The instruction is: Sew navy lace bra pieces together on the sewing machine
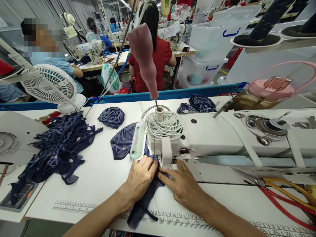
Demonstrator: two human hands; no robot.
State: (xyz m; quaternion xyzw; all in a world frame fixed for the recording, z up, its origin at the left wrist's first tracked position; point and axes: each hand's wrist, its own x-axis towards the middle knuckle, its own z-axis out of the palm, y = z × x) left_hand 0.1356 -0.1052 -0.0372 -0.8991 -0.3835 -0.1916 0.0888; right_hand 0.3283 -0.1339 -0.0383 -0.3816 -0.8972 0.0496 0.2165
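A white sewing machine [204, 131] reaches in from the right, with coiled cord on its head. Under its needle area lies a strip of dark blue fabric [145, 200] that hangs toward the table's front edge. My left hand [142, 176] pinches this fabric just left of the presser foot, its fingers curled together. My right hand [181, 184] rests on the fabric at the right of the foot, fingers spread, the fingertips close to those of my left hand. Behind the left hand lies a patterned blue fabric cup [122, 141], partly under a pale green plate.
Frayed blue fabric pieces [64, 144] are heaped at the left. Scissors [278, 187] lie at the right, near the machine arm. Another fabric cup [111, 117] and a white fan [50, 84] are farther back. A screwdriver [145, 56] stands upright on the machine. People sit beyond the table.
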